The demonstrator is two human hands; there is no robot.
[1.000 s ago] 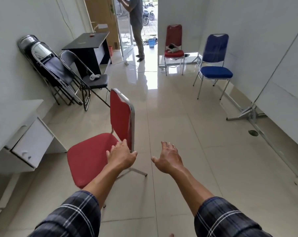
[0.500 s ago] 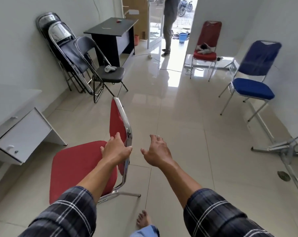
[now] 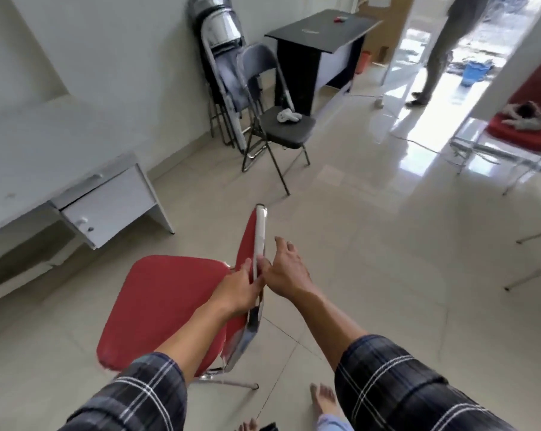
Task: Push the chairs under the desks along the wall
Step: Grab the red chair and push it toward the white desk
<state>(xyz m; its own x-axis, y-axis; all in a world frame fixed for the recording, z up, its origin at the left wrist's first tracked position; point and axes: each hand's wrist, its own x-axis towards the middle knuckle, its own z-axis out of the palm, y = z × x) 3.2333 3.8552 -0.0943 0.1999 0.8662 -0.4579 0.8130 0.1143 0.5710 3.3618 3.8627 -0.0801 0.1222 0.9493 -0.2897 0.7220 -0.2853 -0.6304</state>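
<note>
A red padded chair (image 3: 166, 303) with a chrome frame stands just in front of me, its seat facing the white desk (image 3: 54, 157) at the left wall. My left hand (image 3: 236, 289) grips the chrome top rail of the backrest from the seat side. My right hand (image 3: 283, 269) rests against the same rail from the back, fingers spread forward. A gap of bare floor separates the chair from the desk.
A black folding chair (image 3: 281, 132) with a white object on its seat stands ahead, folded chairs (image 3: 222, 63) leaning on the wall behind it. Further back are a black desk (image 3: 318, 35), a person in the doorway (image 3: 443, 48) and another red chair (image 3: 524, 129) at right. My bare feet (image 3: 323, 402) show below.
My right hand has come onto the backrest rail next to my left hand. My view has turned left toward the white desk, and the red chair has swung with it.
</note>
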